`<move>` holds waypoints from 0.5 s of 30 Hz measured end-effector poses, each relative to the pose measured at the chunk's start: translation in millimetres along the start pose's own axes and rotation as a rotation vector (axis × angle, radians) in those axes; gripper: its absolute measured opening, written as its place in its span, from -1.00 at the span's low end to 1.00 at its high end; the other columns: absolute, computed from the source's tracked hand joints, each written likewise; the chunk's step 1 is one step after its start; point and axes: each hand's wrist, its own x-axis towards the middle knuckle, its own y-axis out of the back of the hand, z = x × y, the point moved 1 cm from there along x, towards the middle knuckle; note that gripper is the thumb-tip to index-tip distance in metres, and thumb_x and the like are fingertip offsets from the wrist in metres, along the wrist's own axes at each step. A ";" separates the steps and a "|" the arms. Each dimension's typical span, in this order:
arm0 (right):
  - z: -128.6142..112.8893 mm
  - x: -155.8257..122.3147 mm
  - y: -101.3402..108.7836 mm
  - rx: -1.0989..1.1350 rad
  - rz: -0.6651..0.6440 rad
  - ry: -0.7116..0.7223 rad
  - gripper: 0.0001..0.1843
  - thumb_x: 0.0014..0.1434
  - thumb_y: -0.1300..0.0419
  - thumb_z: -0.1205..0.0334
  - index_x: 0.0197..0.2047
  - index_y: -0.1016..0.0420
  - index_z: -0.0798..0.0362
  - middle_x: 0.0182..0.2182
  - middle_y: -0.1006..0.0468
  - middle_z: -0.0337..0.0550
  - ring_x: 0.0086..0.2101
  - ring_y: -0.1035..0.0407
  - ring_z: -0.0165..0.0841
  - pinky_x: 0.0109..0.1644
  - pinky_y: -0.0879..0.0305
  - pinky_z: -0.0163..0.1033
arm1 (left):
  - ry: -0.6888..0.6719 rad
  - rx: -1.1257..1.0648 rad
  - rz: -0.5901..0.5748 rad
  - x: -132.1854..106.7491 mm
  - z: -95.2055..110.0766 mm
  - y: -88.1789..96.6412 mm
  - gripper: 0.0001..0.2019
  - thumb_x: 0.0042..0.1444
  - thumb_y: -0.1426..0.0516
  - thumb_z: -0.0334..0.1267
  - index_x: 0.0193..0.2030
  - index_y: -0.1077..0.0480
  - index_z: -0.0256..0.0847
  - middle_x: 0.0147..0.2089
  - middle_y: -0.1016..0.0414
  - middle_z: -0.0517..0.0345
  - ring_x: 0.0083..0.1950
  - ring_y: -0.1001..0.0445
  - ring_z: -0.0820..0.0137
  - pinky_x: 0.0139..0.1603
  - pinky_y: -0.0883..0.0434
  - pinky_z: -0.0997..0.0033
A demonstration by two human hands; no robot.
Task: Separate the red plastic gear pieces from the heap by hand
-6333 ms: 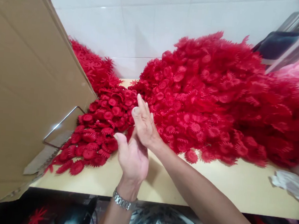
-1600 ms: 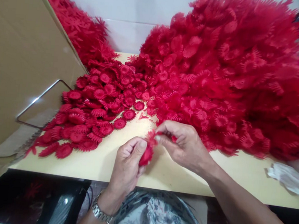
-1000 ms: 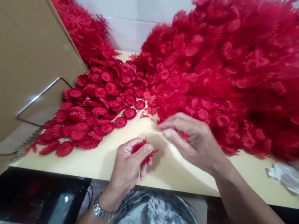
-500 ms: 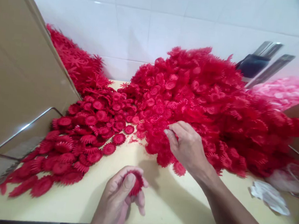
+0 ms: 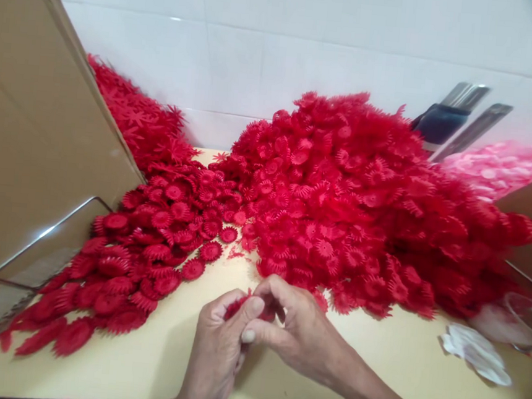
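Note:
My left hand (image 5: 223, 338) is closed around a round red fringed flower piece (image 5: 236, 307), thumb across its top. Touching it from the right, my right hand (image 5: 290, 326) has its thumb and forefinger bent at the piece's edge; the fingers hide much of the red material between the hands. Both hands are low over the pale tabletop (image 5: 315, 384). Just beyond my right hand rises a big heap of thin red fringed petal discs (image 5: 332, 187). To the left spreads a pile of thicker red flower pieces (image 5: 139, 263).
A cardboard sheet (image 5: 45, 112) with a wire handle (image 5: 49, 230) stands at the left. Behind it are red star-shaped pieces (image 5: 146, 124). Pink petals (image 5: 506, 164), metal strips (image 5: 477, 131), a clear cup (image 5: 530, 316) and crumpled white paper (image 5: 476, 353) are at the right. A tiled wall (image 5: 260, 56) closes the back.
My right hand has come back from the red heap, down and left, to meet my left hand. The flower piece in my left hand is now largely covered by fingers.

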 end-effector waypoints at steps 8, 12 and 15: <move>7.8 5.1 10.0 -0.152 0.230 0.084 -0.78 0.14 0.00 0.35 -0.53 -0.24 0.07 -0.67 -0.22 -0.34 -0.62 -0.11 -0.52 -0.58 -0.02 -0.40 | 0.002 -0.044 -0.047 -3.9 -8.8 4.1 -0.59 -0.16 -0.23 0.10 -0.50 -0.29 -0.25 -0.71 -0.13 0.39 -0.74 0.05 0.71 -0.79 0.09 0.74; 13.1 22.7 40.2 -0.665 0.569 0.230 -0.73 0.20 0.06 0.35 -0.50 -0.31 0.09 -0.59 -0.32 -0.21 -0.56 -0.19 -0.43 -0.47 -0.14 -0.32 | 0.012 -0.089 -0.115 -4.1 -7.7 7.8 -0.64 -0.08 -0.20 0.04 -0.49 -0.32 -0.27 -0.69 -0.27 0.30 -0.77 -0.10 0.65 -0.82 -0.02 0.69; 16.6 36.2 62.1 -1.062 0.626 0.161 -0.77 0.20 0.03 0.33 -0.35 -0.43 0.13 -0.42 -0.44 -0.04 -0.36 -0.28 -0.27 -0.24 -0.22 -0.17 | 0.010 -0.189 -0.220 -4.6 -2.6 6.4 -0.74 0.02 -0.16 -0.09 -0.33 -0.37 -0.28 -0.45 -0.48 0.10 -0.60 -0.38 0.47 -0.62 -0.37 0.48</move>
